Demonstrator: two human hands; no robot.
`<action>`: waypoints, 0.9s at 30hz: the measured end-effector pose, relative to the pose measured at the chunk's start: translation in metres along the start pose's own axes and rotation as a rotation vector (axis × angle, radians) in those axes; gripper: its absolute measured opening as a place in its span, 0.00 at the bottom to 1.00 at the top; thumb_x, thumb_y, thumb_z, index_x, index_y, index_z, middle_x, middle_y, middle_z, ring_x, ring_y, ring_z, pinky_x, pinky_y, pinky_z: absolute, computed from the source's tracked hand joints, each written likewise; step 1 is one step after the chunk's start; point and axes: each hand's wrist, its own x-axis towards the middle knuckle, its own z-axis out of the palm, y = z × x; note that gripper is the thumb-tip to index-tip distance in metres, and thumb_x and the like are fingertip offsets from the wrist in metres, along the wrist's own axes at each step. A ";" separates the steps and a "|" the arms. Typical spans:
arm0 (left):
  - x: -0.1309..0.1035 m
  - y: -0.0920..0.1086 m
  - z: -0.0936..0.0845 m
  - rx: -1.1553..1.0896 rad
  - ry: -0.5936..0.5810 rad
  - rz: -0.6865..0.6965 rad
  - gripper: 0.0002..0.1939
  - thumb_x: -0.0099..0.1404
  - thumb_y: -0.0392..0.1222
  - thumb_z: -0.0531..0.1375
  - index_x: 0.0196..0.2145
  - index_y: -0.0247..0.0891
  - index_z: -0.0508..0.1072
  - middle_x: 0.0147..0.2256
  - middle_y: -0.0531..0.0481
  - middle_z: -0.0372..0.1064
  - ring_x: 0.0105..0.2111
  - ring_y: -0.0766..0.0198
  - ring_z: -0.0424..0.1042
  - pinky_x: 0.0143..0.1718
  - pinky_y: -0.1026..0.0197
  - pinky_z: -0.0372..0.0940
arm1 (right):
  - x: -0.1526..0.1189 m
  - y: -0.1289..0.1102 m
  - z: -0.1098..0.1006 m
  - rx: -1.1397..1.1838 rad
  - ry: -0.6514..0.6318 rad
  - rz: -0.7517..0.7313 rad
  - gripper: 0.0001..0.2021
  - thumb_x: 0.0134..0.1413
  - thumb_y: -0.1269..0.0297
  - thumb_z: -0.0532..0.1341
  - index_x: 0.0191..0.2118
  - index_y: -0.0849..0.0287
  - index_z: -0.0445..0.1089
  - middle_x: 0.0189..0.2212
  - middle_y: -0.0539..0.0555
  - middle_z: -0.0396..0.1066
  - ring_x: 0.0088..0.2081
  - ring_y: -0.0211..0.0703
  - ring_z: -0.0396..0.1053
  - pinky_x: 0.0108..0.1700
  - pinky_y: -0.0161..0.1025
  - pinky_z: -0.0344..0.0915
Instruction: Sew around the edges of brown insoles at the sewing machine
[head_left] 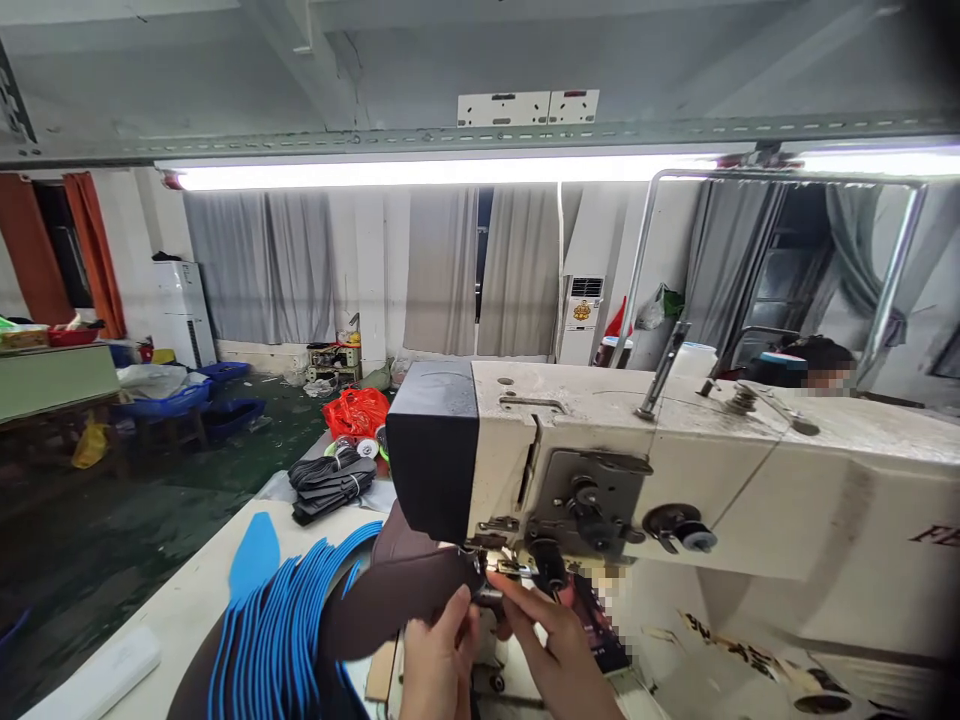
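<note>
A dark brown, curved fabric piece [405, 598] runs under the needle area [508, 566] of a sewing machine [630, 480]. My left hand [439, 655] is closed, its thumb and fingers pinching the edge of this piece just in front of the needle. Close beside it, my right hand [555, 645] reaches in from the right, index finger stretched to the presser foot and the other fingers bent at the fabric's edge. The fingertips partly hide the fabric there. Left of my hands lies a fanned row of blue-edged dark pieces [277, 630].
Bundled black strips [332, 482] and a red plastic bag [356, 412] lie behind the blue-edged row. A white bar-shaped object [105, 680] rests on the table's left side. A phone-like dark object [604, 630] is right of my hands. Another person's head [825, 355] shows beyond the machine.
</note>
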 end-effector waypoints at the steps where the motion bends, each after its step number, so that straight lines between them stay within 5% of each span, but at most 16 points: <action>1: -0.001 0.001 -0.002 0.058 -0.043 0.027 0.20 0.43 0.49 0.72 0.25 0.40 0.65 0.19 0.57 0.65 0.19 0.68 0.66 0.24 0.65 0.64 | 0.000 0.001 0.000 0.000 -0.003 -0.006 0.18 0.66 0.59 0.51 0.56 0.48 0.69 0.28 0.51 0.75 0.31 0.42 0.73 0.39 0.37 0.68; 3: 0.003 0.016 -0.005 0.251 -0.148 0.153 0.18 0.48 0.51 0.69 0.24 0.41 0.65 0.17 0.58 0.62 0.17 0.68 0.62 0.21 0.65 0.61 | -0.001 0.003 0.001 0.004 -0.008 -0.015 0.18 0.66 0.59 0.51 0.57 0.49 0.69 0.27 0.51 0.75 0.31 0.42 0.73 0.38 0.37 0.68; 5: 0.017 0.048 -0.003 0.563 -0.227 0.330 0.13 0.52 0.51 0.66 0.28 0.41 0.68 0.27 0.52 0.70 0.30 0.63 0.69 0.32 0.64 0.64 | -0.001 0.003 0.000 0.004 -0.007 -0.011 0.19 0.66 0.58 0.50 0.57 0.50 0.69 0.27 0.52 0.75 0.30 0.43 0.72 0.37 0.38 0.68; 8: 0.048 0.100 0.008 0.837 -0.434 0.095 0.11 0.45 0.44 0.69 0.26 0.39 0.74 0.27 0.51 0.73 0.32 0.58 0.70 0.34 0.63 0.64 | 0.000 0.000 -0.001 0.004 -0.008 0.006 0.19 0.65 0.58 0.50 0.55 0.51 0.70 0.25 0.52 0.75 0.30 0.44 0.73 0.37 0.39 0.68; 11: 0.064 0.122 0.012 0.875 -0.591 -0.108 0.11 0.38 0.38 0.71 0.23 0.36 0.77 0.22 0.52 0.74 0.26 0.59 0.70 0.30 0.62 0.64 | 0.001 -0.002 -0.002 0.001 -0.005 0.013 0.19 0.65 0.58 0.50 0.55 0.51 0.71 0.25 0.52 0.74 0.30 0.44 0.73 0.37 0.39 0.68; 14: 0.054 0.109 0.004 0.813 -0.653 -0.181 0.13 0.41 0.40 0.69 0.29 0.36 0.77 0.25 0.53 0.74 0.24 0.64 0.69 0.28 0.64 0.63 | 0.001 -0.004 -0.002 0.008 0.011 0.029 0.19 0.65 0.58 0.50 0.54 0.52 0.72 0.25 0.52 0.74 0.30 0.44 0.73 0.37 0.40 0.68; 19: 0.020 0.072 -0.014 0.540 -0.550 -0.075 0.20 0.46 0.43 0.70 0.37 0.36 0.71 0.30 0.52 0.74 0.29 0.63 0.72 0.32 0.64 0.65 | 0.002 -0.009 -0.003 0.043 -0.003 0.061 0.19 0.65 0.58 0.50 0.54 0.52 0.72 0.26 0.53 0.75 0.31 0.45 0.73 0.36 0.40 0.68; 27: -0.001 0.054 -0.014 0.448 -0.458 -0.001 0.20 0.50 0.45 0.69 0.39 0.39 0.69 0.29 0.48 0.76 0.28 0.61 0.73 0.34 0.60 0.68 | 0.001 -0.014 -0.004 0.036 0.024 0.077 0.18 0.64 0.61 0.52 0.54 0.53 0.73 0.29 0.53 0.76 0.30 0.43 0.73 0.39 0.40 0.70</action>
